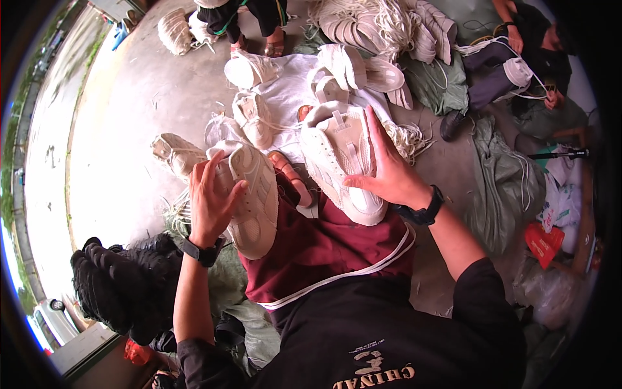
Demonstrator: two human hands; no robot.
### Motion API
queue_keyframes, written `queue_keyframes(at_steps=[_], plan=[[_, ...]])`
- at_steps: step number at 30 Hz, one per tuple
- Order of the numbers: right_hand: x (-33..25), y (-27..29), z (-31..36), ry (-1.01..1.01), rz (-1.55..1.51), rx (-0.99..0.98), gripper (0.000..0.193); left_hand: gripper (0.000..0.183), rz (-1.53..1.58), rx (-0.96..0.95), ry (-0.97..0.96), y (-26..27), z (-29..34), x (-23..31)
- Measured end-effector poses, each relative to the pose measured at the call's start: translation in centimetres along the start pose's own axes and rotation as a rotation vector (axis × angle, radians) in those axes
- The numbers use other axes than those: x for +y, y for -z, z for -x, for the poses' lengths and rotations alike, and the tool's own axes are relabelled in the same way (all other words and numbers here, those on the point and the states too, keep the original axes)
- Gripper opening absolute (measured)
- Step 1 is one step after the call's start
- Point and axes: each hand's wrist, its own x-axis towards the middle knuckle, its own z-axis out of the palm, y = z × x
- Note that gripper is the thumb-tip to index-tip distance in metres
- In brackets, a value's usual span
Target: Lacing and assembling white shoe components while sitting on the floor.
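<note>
Two white sneakers rest side by side over my thighs. My left hand (208, 206) holds the left sneaker (254, 201) from its left side, with fingers over the upper and the thumb bent toward it. My right hand (396, 176) holds the right sneaker (338, 162), its fingers stretched along the right side and its thumb across the near part. The tongue of the right sneaker faces up. Just beyond them, more white shoes (253, 120) stand on a white cloth (285, 94). The undersides of both held sneakers are hidden.
Bundled white shoes (363, 26) lie at the far side, with loose white laces (408, 139) near the cloth. A black bundle (129, 285) sits at my left. Green sacks (499, 188) lie at right. Another person's hand (554, 99) holds a white cord at the far right.
</note>
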Motion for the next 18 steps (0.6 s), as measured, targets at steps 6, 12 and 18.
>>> queue_keyframes(at_steps=[6, 12, 18], plan=[[0.3, -1.3, -0.4, -0.021, 0.024, 0.020, 0.113, 0.064, -0.018, 0.062, 0.079, -0.2, 0.2, 0.3], [0.5, -2.0, -0.9, -0.011, 0.063, 0.041, 0.108, 0.057, -0.140, 0.144, 0.115, -0.5, 0.0, 0.9], [1.1, -2.3, -1.2, -0.014, 0.099, 0.037, 0.107, 0.064, -0.065, 0.163, 0.097, -2.2, 0.1, -0.6]])
